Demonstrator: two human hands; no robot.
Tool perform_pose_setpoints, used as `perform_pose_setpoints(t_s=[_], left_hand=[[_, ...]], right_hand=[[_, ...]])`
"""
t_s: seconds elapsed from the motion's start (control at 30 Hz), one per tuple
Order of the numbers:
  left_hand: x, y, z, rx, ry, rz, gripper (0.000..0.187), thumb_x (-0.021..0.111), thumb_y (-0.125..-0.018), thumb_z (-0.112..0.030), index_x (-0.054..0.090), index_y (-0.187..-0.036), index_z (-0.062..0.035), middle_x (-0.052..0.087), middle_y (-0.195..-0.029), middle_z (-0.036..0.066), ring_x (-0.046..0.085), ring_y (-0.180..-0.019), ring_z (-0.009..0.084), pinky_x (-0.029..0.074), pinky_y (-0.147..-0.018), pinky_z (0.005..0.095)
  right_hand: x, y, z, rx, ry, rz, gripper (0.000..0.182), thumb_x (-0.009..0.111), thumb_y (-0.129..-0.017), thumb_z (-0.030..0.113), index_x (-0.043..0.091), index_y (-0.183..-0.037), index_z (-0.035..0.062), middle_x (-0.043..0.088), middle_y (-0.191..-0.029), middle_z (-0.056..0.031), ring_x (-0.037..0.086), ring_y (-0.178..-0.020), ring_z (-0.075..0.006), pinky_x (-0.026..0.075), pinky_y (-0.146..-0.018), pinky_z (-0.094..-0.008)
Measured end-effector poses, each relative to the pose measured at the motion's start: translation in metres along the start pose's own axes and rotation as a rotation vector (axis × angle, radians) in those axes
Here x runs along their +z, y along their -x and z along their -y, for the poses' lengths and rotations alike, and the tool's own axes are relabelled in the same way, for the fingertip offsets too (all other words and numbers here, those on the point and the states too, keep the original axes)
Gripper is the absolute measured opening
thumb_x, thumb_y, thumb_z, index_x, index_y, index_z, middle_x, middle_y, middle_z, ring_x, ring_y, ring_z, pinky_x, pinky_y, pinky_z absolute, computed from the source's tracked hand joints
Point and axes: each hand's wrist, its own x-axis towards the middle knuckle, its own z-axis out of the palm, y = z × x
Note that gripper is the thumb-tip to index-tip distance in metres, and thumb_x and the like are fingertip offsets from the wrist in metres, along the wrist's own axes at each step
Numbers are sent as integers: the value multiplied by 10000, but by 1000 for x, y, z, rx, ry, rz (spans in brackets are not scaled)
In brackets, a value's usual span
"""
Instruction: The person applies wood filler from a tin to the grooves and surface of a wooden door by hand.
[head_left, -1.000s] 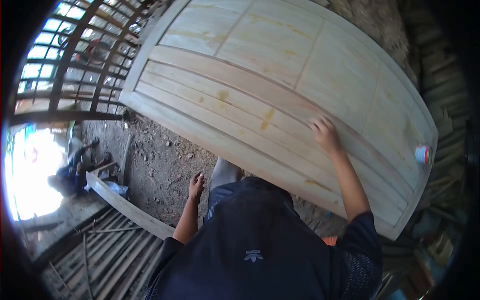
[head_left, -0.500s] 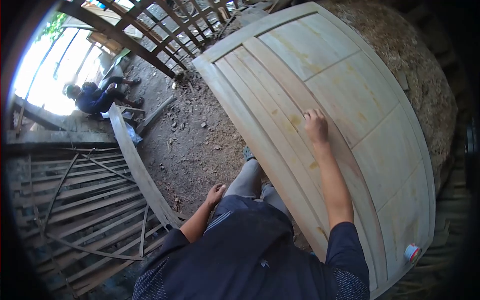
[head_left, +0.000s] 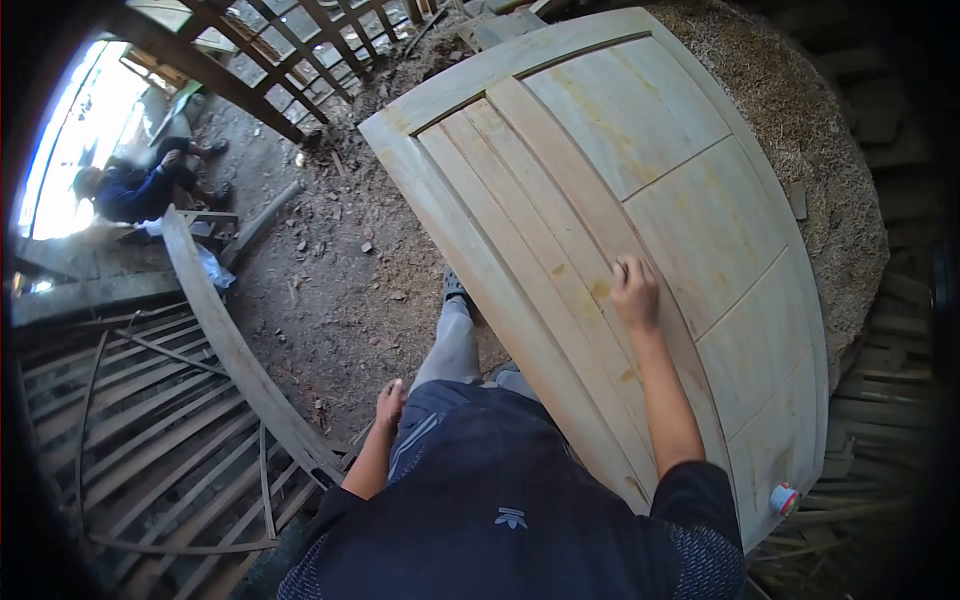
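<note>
A large pale wooden door (head_left: pixel 590 170) with recessed panels and yellowish filler-like smears lies flat in front of me. My right hand (head_left: pixel 637 292) is on it, close to a yellow smear, with its fingers curled together against the long middle strip. Whatever may be under those fingers is hidden. Beside my left thigh hangs my left hand (head_left: pixel 391 402), its fingers curled in and nothing visible in them. A small white and red tin (head_left: pixel 785 499) stands on the door's near right corner.
A heap of wood shavings (head_left: pixel 815 170) borders the door's far right side. Slatted wood (head_left: pixel 150 430) and a long curved board (head_left: pixel 225 345) are at left. A person (head_left: pixel 135 190) sits at the far left. A wooden lattice (head_left: pixel 310 50) stands at the back.
The view has shifted, so the door sits lower in it and the tin farther left. My right hand stays near the same smear, still curled. My left hand remains by my thigh.
</note>
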Motion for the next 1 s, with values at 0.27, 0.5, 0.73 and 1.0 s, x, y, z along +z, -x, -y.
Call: perform_pose_setpoints(t_s=[0.27, 0.5, 0.73, 1.0], left_hand=[[-27, -109, -120, 11, 63, 20, 472, 634, -1026, -428, 592, -1376, -114, 684, -1082, -19, 598, -877, 71, 468, -686, 247], [-42, -154, -214, -70, -158, 13, 548, 648, -1009, -461, 560, -1416, -104, 683, -1128, -21, 600, -926, 82, 462, -708, 249], [-28, -176, -283, 30, -42, 36, 585, 599, -1032, -494, 510, -1484, -133, 622, -1396, 85, 612, -1194, 207, 490, -966, 351], [83, -125, -368, 91, 95, 373, 814, 436, -1035, -671, 359, -1584, -76, 550, -1489, 141, 556, -1302, 268, 447, -1076, 421]], right_hand=[[63, -91, 38, -170, 232, 86, 62, 657, -960, 101, 623, -988, 58, 653, -930, -153, 674, -851, -363, 558, -712, -452], [95, -146, 57, -162, 202, 71, 76, 663, -939, 75, 614, -992, 49, 644, -932, -157, 665, -843, -361, 559, -715, -443], [51, -78, 32, -243, 253, 64, 98, 666, -933, 91, 612, -1006, 54, 637, -914, -139, 667, -812, -342, 558, -666, -414], [96, -160, 62, -206, 172, 74, 100, 702, -914, 84, 603, -916, 69, 617, -867, -128, 661, -748, -319, 554, -622, -409]])
